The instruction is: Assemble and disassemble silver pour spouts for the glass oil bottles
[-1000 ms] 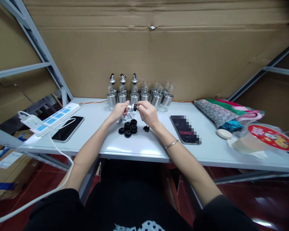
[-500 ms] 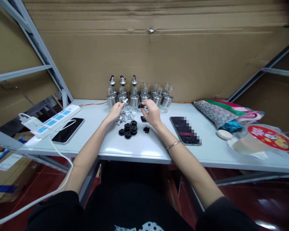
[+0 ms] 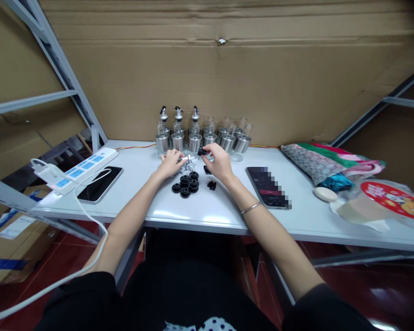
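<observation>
My left hand (image 3: pixel 171 163) is low over a heap of small silver parts (image 3: pixel 192 166), thumb and fingertips closed on a bright silver part (image 3: pixel 187 158). Some of the heap is hidden beneath it. My right hand (image 3: pixel 218 160) pinches a small black plastic piece (image 3: pixel 202 151) between thumb and fingers, just above the table. Several black ringed stoppers (image 3: pixel 185 181) are grouped in front of the heap. Two small clusters of tiny black parts lie by my right wrist, the nearer cluster (image 3: pixel 211 185) in plain sight.
Behind my hands stand rows of glass bottles with metal sleeves (image 3: pixel 195 141); three carry silver pourers (image 3: pixel 178 114). A power strip (image 3: pixel 84 169) and a phone (image 3: pixel 100 184) lie left. Another phone (image 3: pixel 267 186), a patterned bag (image 3: pixel 307 161) and a red-lidded cup (image 3: pixel 365 209) are right.
My left hand has come down and right, from holding a silver part up near the bottles to the heap. My right hand keeps its black piece almost in place. The view has shifted slightly.
</observation>
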Action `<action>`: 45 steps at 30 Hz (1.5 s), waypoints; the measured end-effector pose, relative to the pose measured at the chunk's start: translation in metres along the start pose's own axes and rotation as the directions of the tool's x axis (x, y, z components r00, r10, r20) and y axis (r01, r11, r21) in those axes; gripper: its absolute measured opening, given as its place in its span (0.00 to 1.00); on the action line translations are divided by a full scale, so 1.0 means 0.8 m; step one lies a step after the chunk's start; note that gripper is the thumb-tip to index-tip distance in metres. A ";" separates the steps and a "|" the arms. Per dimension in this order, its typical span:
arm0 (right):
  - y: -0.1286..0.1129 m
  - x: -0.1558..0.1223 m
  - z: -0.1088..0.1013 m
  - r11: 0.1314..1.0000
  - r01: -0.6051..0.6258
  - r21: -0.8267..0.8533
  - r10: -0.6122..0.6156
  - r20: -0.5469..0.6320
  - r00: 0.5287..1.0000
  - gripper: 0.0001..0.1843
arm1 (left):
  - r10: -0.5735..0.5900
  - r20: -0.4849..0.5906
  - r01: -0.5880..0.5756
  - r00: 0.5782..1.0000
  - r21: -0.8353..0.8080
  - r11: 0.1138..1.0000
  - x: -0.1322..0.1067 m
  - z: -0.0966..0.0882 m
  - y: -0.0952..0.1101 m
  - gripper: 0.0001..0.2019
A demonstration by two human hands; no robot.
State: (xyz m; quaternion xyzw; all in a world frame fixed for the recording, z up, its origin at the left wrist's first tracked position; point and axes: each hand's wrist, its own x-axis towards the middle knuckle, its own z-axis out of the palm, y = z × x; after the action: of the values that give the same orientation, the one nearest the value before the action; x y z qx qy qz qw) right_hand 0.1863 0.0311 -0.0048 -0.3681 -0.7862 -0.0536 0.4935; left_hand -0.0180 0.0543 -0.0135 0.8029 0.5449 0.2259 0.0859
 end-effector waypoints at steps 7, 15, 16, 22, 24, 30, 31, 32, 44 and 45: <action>-0.003 -0.001 0.001 0.998 -0.054 0.023 0.052 0.057 0.997 0.09 | -0.002 -0.013 0.002 1.000 -0.001 1.000 -0.001 -0.003 0.002 0.09; -0.009 0.003 0.000 0.998 0.041 0.056 -0.048 0.134 0.990 0.13 | 0.200 -0.104 -0.205 0.974 -0.035 0.978 -0.004 -0.009 0.006 0.11; -0.009 0.003 0.001 0.997 0.040 0.062 -0.048 0.138 0.989 0.14 | 0.235 -0.132 -0.242 0.963 -0.038 0.970 -0.005 -0.010 0.007 0.12; -0.012 0.003 0.001 0.988 -0.040 0.151 0.025 0.098 0.995 0.14 | 0.331 -0.199 -0.349 0.922 -0.063 0.935 -0.005 -0.016 0.013 0.06; -0.016 0.005 -0.001 0.972 -0.096 0.216 0.079 0.085 0.993 0.12 | 0.334 -0.241 -0.360 0.911 -0.069 0.931 -0.004 -0.017 0.014 0.06; -0.022 0.008 -0.003 0.788 -0.383 0.482 0.279 0.275 0.920 0.14 | 0.338 -0.297 -0.372 0.893 -0.066 0.926 -0.004 -0.020 0.014 0.06; -0.022 0.008 -0.002 0.759 -0.420 0.497 0.291 0.317 0.902 0.15 | 0.339 -0.287 -0.371 0.896 -0.064 0.926 -0.004 -0.020 0.015 0.05; -0.021 0.008 -0.001 0.746 -0.442 0.499 0.295 0.348 0.890 0.16 | 0.339 -0.279 -0.370 0.898 -0.064 0.927 -0.004 -0.020 0.015 0.05; -0.037 0.005 -0.001 0.793 -0.399 0.460 0.135 0.505 0.852 0.11 | 0.332 -0.275 -0.367 0.902 -0.089 0.926 -0.004 -0.018 0.014 0.06; -0.036 0.005 -0.001 0.783 -0.419 0.459 0.145 0.520 0.842 0.11 | 0.336 -0.276 -0.373 0.900 -0.090 0.924 -0.004 -0.018 0.013 0.06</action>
State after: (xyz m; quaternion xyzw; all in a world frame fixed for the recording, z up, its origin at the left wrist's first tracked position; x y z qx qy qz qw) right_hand 0.1676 0.0117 0.0071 -0.3270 -0.7939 0.3422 0.3817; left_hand -0.0167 0.0456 0.0023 0.8448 0.3785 0.3770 0.0288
